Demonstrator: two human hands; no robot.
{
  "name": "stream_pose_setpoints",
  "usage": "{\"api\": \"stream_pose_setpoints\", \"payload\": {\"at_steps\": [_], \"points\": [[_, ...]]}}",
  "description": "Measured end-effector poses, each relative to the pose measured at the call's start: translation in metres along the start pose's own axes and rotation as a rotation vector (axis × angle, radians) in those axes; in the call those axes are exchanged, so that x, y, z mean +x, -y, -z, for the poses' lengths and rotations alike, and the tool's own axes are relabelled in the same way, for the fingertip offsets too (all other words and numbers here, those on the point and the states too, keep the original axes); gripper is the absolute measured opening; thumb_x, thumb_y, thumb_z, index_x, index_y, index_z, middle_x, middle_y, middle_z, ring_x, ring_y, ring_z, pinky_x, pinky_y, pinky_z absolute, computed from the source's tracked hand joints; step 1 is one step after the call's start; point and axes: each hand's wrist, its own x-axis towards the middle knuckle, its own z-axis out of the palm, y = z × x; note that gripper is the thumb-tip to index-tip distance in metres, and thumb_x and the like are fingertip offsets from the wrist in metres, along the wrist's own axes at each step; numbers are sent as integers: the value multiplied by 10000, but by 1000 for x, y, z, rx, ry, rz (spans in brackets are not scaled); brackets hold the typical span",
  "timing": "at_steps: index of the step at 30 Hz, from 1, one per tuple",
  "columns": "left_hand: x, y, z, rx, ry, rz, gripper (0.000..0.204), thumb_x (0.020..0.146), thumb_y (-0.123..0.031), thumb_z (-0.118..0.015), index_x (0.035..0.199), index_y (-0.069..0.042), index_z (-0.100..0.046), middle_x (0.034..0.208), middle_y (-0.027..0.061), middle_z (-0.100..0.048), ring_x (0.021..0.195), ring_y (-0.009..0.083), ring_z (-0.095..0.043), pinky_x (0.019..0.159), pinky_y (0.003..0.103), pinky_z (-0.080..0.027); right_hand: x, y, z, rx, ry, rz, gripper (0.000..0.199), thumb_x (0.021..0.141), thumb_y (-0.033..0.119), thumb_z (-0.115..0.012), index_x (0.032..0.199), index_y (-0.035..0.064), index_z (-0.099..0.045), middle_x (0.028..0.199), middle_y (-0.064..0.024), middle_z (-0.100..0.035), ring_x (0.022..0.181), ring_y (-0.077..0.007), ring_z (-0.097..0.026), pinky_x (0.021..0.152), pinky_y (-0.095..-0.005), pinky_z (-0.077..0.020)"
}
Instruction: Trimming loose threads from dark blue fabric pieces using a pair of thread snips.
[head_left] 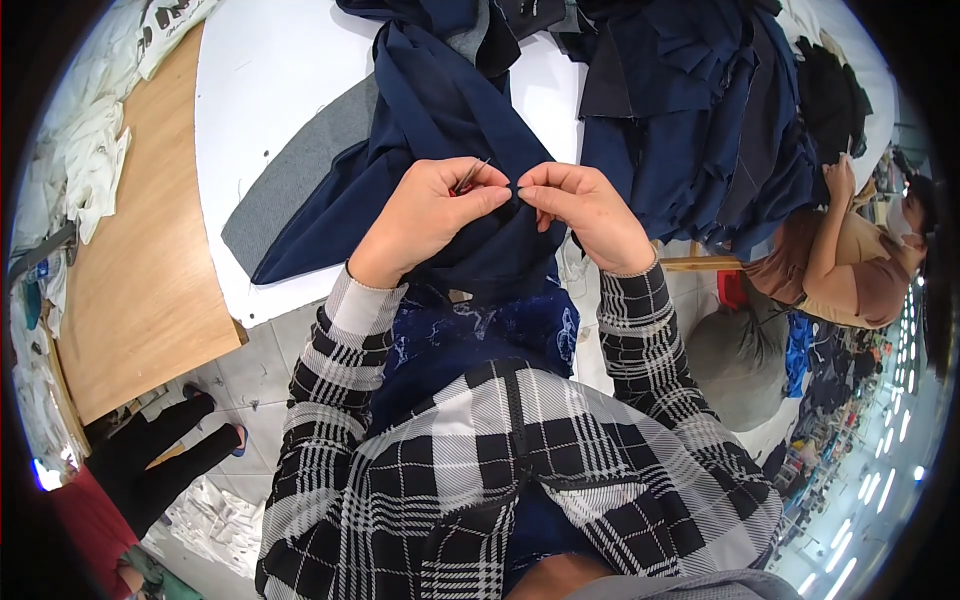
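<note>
Head view — one navy cloth (pixel 440 130), soft and draped off the white table (pixel 270 70) to the lap. Left hand (pixel 430 210) pinches it, a small metal snip (pixel 470 177) in its closed fingers; right hand (pixel 585 205) pinches the same fold. One grey felt piece (pixel 300 165); one navy pile (pixel 700 110).

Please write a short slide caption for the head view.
Both hands, left hand with a small thread snipper and right hand, pinch navy fabric over a white table.
</note>
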Motion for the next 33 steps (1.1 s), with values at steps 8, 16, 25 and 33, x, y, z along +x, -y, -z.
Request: {"api": "stream_pose_setpoints", "payload": {"at_steps": [8,16,25,33], "points": [[1,2,-2,28,-55,43,177,786,-119,-643,855,44,-650,655,-1,-577,585,44,-460,536,201,-378,-4,-2,-14,-366,-177,183,161,832,119,-620,882,-33,-640,701,-30,-627,596,-70,-546,554,-210,-442],[0,-7,6,-192,13,261,156,793,-154,-668,853,-10,-658,663,-49,-543,536,13,-406,475,165,-321,-8,4,-22,-592,-264,399,130,797,70,-625,876,-31,-645,727,-110,-641,600,-159,-600,551,-248,-451],[0,-7,11,-201,50,301,141,782,-149,-686,830,-22,-649,654,-57,-532,518,-4,-391,440,146,-286,-6,2,-24,-800,-265,550,108,801,56,-638,875,-22,-642,691,-92,-602,564,-145,-550,523,-245,-410],[0,-10,13,-176,47,303,131,793,-136,-665,835,-12,-650,699,-40,-569,555,-3,-418,455,148,-296,-4,3,-25,-874,-241,600,84,799,62,-618,843,-8,-632,687,-98,-588,564,-192,-552,536,-278,-425]]}}
